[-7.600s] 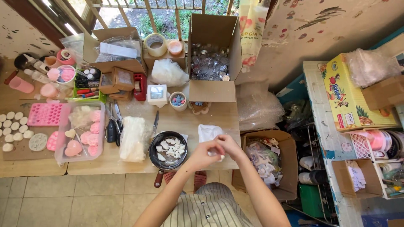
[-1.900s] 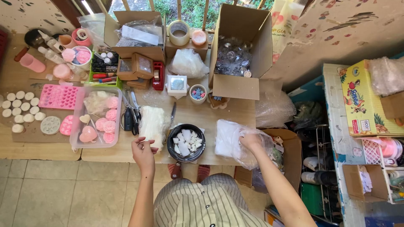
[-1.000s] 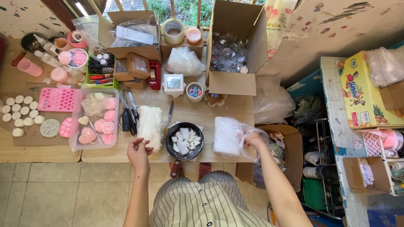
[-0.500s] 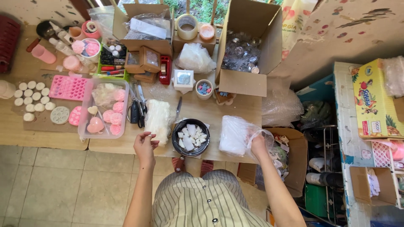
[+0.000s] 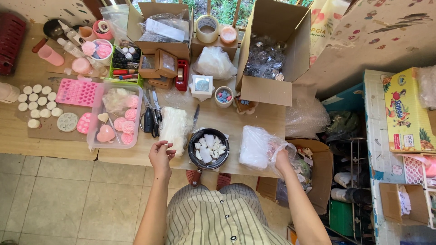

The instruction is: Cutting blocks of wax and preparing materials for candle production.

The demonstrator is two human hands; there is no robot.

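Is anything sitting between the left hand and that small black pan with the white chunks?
Nothing visible. The left hand hovers at the table edge just left of the black pan, with only bare tabletop between them. The white bundle lies farther back, off that line.

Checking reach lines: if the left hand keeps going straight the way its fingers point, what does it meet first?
Likely the white plastic-wrapped bundle, lying just beyond the left hand on the table. Its fingers point that way, though height above the table is unclear.
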